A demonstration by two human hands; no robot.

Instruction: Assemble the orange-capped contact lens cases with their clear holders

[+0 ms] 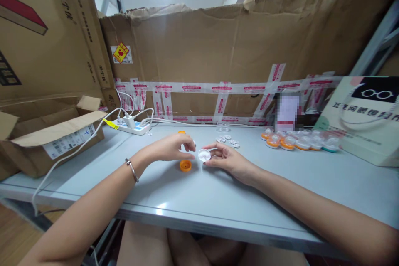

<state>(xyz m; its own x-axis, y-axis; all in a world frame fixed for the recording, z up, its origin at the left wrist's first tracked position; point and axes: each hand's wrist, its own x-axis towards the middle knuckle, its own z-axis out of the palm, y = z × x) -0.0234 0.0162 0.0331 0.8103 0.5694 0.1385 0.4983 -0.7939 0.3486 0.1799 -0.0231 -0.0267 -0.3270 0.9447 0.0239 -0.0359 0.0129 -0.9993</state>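
My right hand grips a small round white cup-like piece between thumb and fingers, its opening turned towards me. Just left of it, my left hand hovers above the table with its fingers curled in a pinch. A tiny pale bit shows at those fingertips, too small to name. Under the left hand lies a round orange cap with a raised rim. Behind that hand a second orange piece is partly hidden.
Small speckled white pieces lie beyond my right hand, with clear parts behind them. Clear-domed items with orange or green bases stand at right beside a paper bag. A power strip and open carton are left.
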